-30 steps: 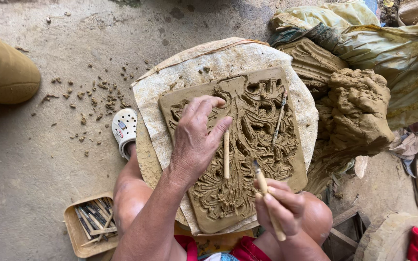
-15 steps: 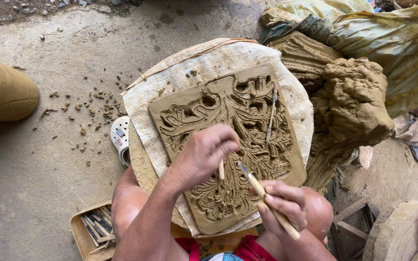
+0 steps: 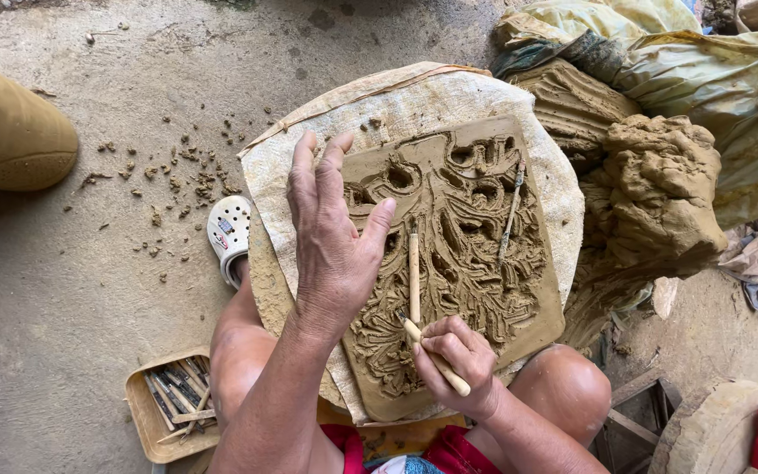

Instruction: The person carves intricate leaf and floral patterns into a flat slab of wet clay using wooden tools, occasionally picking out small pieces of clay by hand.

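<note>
**Carving a clay relief slab**

The square brown clay slab [image 3: 458, 263] with carved leafy relief lay on a round cloth-covered board [image 3: 309, 175] at the frame's centre. The left hand [image 3: 331, 237] rested flat on the slab's nine o'clock edge, fingers released and spread. The right hand [image 3: 454, 360], at six o'clock, had fingers clenched around a pale wooden carving stick [image 3: 432, 355]. At eight o'clock, a shallow tan tray [image 3: 146, 426] held assorted wooden tools [image 3: 177, 391].

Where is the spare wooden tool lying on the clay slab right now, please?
In the head view, the spare wooden tool lies lengthwise on the carved clay slab, just right of the left hand and above the right hand.
</note>
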